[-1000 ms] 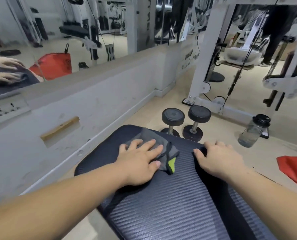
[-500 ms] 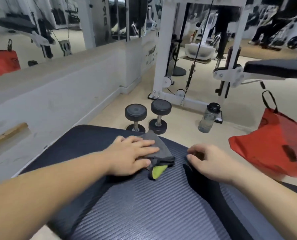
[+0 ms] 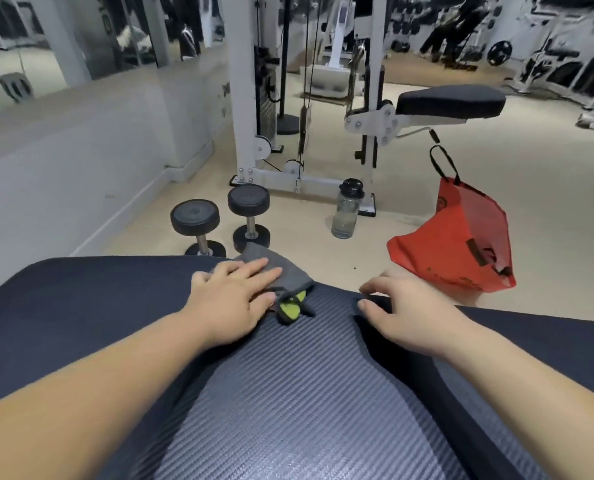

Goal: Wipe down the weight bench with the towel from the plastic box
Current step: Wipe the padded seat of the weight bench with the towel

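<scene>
My left hand (image 3: 233, 303) lies flat, fingers spread, pressing the one grey towel (image 3: 275, 271) onto the far edge of the bench (image 3: 288, 393); it clamps nothing. My right hand (image 3: 403, 313) rests curled on the bench's far edge, holding nothing, steadying me. To wipe well, I judge I should keep even palm pressure and overlap each stroke along the ribbed pad. On the floor beyond: two dumbbells (image 3: 219, 220), one water bottle (image 3: 347, 209), one red bag (image 3: 462, 244).
</scene>
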A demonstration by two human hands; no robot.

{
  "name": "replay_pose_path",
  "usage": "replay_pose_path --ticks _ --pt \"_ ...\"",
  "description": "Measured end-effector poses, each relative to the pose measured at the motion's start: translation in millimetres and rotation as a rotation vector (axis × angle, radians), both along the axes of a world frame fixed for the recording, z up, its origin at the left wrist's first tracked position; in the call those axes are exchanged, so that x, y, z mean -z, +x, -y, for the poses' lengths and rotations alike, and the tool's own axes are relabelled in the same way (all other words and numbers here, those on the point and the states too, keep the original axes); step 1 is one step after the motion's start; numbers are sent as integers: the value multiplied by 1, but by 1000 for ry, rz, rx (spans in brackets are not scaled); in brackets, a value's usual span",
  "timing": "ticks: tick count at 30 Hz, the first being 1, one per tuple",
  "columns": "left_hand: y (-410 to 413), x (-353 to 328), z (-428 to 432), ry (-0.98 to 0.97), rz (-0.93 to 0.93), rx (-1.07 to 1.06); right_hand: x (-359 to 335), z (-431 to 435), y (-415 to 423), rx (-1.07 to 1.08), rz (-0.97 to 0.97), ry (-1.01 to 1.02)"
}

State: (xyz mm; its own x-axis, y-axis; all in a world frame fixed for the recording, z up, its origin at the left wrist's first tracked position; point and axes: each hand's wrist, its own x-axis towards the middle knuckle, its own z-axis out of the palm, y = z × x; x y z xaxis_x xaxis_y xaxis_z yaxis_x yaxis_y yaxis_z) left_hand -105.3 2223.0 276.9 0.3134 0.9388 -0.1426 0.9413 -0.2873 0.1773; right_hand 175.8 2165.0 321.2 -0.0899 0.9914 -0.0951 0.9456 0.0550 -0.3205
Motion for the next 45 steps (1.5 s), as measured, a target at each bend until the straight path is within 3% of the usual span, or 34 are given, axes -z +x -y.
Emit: replay_pose_path --ticks 3,7,9,10,13,15,18,21,23,27,29,33,34,35,37,39,42,43,45 --pt "59 1 6 29 30 -89 3 -2 13 6 -24 -3" --pt "111 5 61 61 55 394 7 -3 29 57 -64 40" --pt "104 5 54 57 104 510 6 0 34 83 -50 58" --pt "97 5 45 51 108 477 5 4 37 86 -58 59" --pt "88 4 31 82 98 82 0 14 37 52 -94 56" --pt "100 7 57 127 99 -69 -1 18 33 9 -113 46" --pt "92 13 138 238 132 194 -2 28 26 -54 -148 14" --pt "38 1 160 144 117 487 -4 41 15 -111 -157 -25" --pt "3 -3 150 142 24 367 -5 49 5 -159 -183 -17" --pt "-10 5 165 278 -72 -375 -3 64 -18 -235 -185 -3" --pt "14 13 198 353 -32 -364 -2 70 -29 -277 -160 5" --pt "14 11 221 422 -3 126 0 83 -48 -355 -132 15" --pt "4 9 211 404 -38 161 0 86 -51 -365 -124 12" --pt "-3 8 201 376 -63 91 0 88 -53 -369 -117 12" --pt "-2 -1 193 289 -58 -246 0 93 -54 -366 -116 35" --pt "27 -7 202 200 0 -438 0 98 -53 -359 -125 59" --pt "77 -12 229 114 160 -263 -5 105 -45 -356 -175 17" --pt "82 -20 229 -4 317 -216 -8 106 -42 -353 -206 2" --pt "78 -39 216 -268 816 -285 -13 111 -36 -338 -255 -5"
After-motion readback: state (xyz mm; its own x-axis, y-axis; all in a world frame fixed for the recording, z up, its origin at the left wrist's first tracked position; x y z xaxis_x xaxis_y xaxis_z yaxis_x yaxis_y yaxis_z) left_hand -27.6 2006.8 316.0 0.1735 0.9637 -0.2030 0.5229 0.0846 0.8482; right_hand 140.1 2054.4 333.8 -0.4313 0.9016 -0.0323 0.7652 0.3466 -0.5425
